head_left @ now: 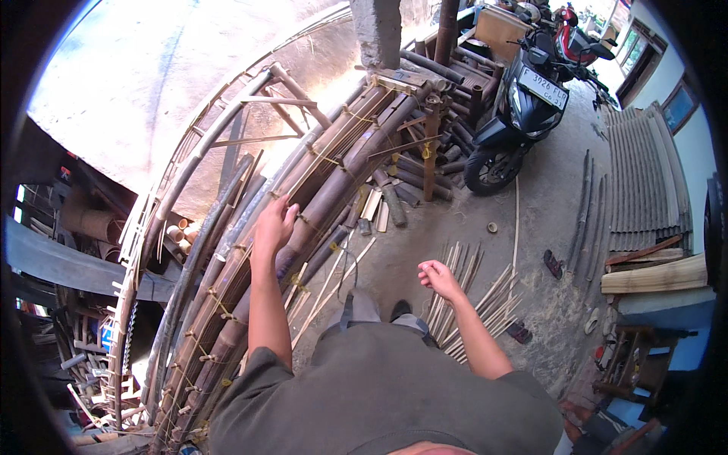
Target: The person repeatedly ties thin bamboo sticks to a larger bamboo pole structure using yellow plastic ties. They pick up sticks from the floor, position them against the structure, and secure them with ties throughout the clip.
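My left hand (pixel 274 226) lies at the long bench-like bamboo frame (pixel 322 189) on my left, over thin split strips set between brown poles. Its thumb and forefinger are apart; the other fingertips are partly hidden, and I see nothing held. Yellow ties (pixel 326 158) bind the poles at intervals. My right hand (pixel 441 277) is in the air in front of my body, fingers loosely curled in, with no object showing in it. Below and beside it, a spread of pale split bamboo sticks (pixel 481 303) lies on the floor.
A black motorbike (pixel 516 114) stands ahead on the right, beside stacked dark bamboo poles (pixel 447 163). Corrugated sheets (pixel 648 178) lean at the right wall. A concrete post (pixel 377 34) rises at the frame's far end. Sandals (pixel 553 264) and a bamboo ring (pixel 492 227) lie on the floor.
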